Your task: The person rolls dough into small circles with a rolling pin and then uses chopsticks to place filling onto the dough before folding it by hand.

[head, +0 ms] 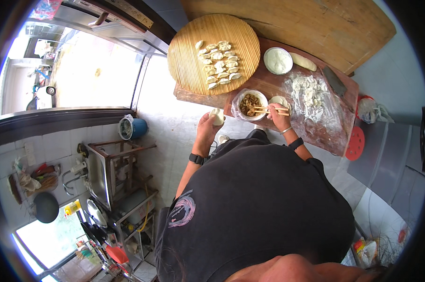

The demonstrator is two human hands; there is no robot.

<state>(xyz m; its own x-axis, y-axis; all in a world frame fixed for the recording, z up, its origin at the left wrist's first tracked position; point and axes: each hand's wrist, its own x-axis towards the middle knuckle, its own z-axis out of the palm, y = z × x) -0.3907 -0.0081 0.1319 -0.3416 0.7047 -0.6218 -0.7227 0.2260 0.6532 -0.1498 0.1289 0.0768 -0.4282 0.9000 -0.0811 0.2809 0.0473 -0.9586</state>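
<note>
A round dough wrapper (217, 116) lies in my left hand (207, 127), held out in front of the board's near edge. With my right hand (278, 114) I grip a pair of wooden chopsticks (263, 110), their tips in the brown filling (249, 105) of a white bowl (264, 96). Plastic film hangs over the bowl's left side. Just beyond my right hand, a few flat wrappers (280, 100) lie stacked on the board. Folded dumplings (219, 65) stand in rows on a round slatted tray (184, 67) at the upper left of the bowl.
The wooden board (304, 135) bears floured dough pieces (309, 90), a bowl of flour (278, 61), a dough roll (303, 61) and a cleaver (334, 81). A red perforated stool (355, 143) stands at its right. A blue bin (138, 129) and a metal sink (100, 176) are at the left.
</note>
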